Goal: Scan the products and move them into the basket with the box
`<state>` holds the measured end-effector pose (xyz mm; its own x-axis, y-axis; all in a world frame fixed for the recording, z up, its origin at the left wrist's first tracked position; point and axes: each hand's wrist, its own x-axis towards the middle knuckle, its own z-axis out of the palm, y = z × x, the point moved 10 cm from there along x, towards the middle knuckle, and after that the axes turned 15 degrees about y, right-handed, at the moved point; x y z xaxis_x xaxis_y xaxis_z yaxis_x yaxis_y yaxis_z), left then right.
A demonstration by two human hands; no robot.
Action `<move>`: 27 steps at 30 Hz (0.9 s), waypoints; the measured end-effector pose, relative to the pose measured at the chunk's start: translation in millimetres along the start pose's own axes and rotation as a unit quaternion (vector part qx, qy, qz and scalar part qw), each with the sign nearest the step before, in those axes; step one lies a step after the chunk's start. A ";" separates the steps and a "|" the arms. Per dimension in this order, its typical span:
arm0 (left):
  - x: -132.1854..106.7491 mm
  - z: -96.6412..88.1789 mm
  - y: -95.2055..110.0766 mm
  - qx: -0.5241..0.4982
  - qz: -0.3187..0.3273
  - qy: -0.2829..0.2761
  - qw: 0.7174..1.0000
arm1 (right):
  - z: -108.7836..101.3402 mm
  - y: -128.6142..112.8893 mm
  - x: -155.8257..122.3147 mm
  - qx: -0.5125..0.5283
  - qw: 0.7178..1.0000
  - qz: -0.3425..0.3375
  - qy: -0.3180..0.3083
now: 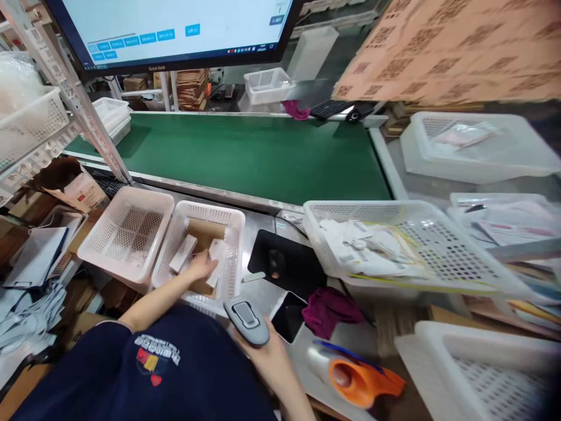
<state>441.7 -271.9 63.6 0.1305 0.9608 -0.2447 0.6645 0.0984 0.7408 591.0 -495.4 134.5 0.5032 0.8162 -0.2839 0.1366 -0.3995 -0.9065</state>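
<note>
My left hand (202, 268) reaches into a white perforated basket (234, 225) and grips a small white box (217, 255) lying on brown cardboard. A second white box (183, 253) lies beside it in the same basket. My right hand (263, 351) is closed round a grey handheld barcode scanner (246, 320), held low near my body, next to a black phone (289, 316) on the steel bench.
An empty white basket (127, 231) stands left of the first. A larger basket (407, 245) of bagged items sits right. A black mouse on its pad (284, 263), a magenta cloth (328, 310), an orange tape dispenser (359, 380), a green conveyor belt (245, 155) and a monitor (175, 29) lie beyond.
</note>
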 end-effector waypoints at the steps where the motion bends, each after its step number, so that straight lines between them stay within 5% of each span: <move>1: -0.6 -5.3 -2.5 0.033 0.014 0.013 0.999 | 0.1 9.6 -2.2 0.008 1.000 0.012 0.004; 5: 11.2 -53.4 -14.3 0.145 0.029 0.102 0.984 | 5.9 22.7 -6.2 0.017 0.999 0.033 0.007; 10: 25.0 -85.3 -44.7 0.125 -0.073 0.091 0.985 | 17.7 -4.0 10.0 0.034 0.999 0.008 0.003; 19: -4.2 -85.4 -17.1 -0.112 0.051 0.058 0.991 | 39.0 -64.7 79.6 0.088 0.995 -0.047 -0.006; 23: -19.9 -83.6 -9.3 -0.104 0.078 0.057 0.990 | 40.5 -75.5 85.0 0.093 0.994 -0.061 -0.025; 27: -31.6 -89.8 -14.6 -0.054 0.082 0.086 0.991 | 13.5 -77.0 73.7 0.118 0.990 -0.080 0.005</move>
<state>361.8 -280.5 116.7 0.0960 0.9953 -0.0123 0.5606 -0.0439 0.8269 606.1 -398.9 179.1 0.5002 0.8562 -0.1295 0.0124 -0.1566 -0.9876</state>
